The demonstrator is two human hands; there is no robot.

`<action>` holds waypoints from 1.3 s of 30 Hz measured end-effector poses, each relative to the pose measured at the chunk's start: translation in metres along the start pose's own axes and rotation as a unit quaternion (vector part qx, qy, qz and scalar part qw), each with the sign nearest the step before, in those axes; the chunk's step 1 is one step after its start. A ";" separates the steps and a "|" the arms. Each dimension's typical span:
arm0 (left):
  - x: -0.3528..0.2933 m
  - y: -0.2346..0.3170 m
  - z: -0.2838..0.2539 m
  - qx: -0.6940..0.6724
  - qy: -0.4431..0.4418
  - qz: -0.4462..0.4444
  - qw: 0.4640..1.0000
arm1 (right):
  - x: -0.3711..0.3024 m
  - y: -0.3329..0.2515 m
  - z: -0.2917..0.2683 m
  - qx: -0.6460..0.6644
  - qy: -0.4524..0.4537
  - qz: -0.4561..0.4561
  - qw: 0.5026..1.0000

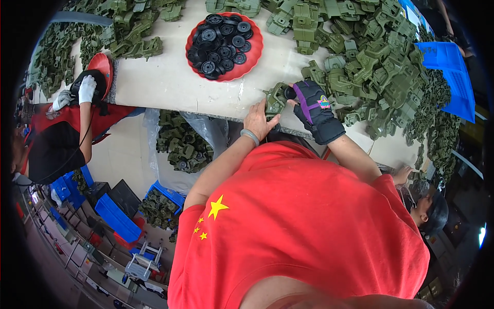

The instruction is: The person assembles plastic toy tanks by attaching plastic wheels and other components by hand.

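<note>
At the table's near edge, a green plastic toy vehicle body (276, 99) is held by my bare left hand (259, 121), whose fingers press against its near left side. A wristband circles that wrist. My right hand (313, 105) wears a dark fingerless glove with purple trim. Its bare thumb and fingertips close on a black toy wheel (290, 93) against the body's right side. Whether the wheel is seated on an axle I cannot tell. Another dark round part, perhaps a wheel, shows below my left fingers. Beyond lies a red scalloped plate (253, 61) heaped with black wheels (225, 51).
Piles of green vehicle parts (378, 72) cover the table's right side, beside a blue bin (447, 77). More parts (134, 38) lie far left. A plastic bag of parts (182, 141) sits below the edge. A white-gloved co-worker (62, 139) works at left; another person (424, 206) is at right.
</note>
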State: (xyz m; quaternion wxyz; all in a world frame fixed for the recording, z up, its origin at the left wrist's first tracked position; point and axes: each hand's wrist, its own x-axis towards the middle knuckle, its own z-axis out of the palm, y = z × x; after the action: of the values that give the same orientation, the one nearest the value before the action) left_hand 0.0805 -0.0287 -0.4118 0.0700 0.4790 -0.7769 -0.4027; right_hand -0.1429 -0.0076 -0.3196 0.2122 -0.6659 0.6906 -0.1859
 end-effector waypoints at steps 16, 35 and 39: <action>0.005 -0.010 0.009 0.017 0.038 0.060 0.997 | -0.008 0.004 -0.002 -0.019 -0.017 -0.019 0.999; 0.005 -0.003 0.000 0.011 0.000 0.029 1.000 | 0.065 -0.004 0.014 -0.054 0.038 -0.203 0.977; 0.007 -0.007 0.001 -0.019 0.008 0.027 0.999 | 0.087 -0.026 0.021 -0.128 -0.130 -0.328 0.927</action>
State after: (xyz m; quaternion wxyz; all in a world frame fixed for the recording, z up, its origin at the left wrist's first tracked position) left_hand 0.0808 -0.0347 -0.4193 0.0968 0.4595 -0.7812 -0.4115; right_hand -0.1119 -0.0952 -0.3277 0.1397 -0.8952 0.4178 -0.0671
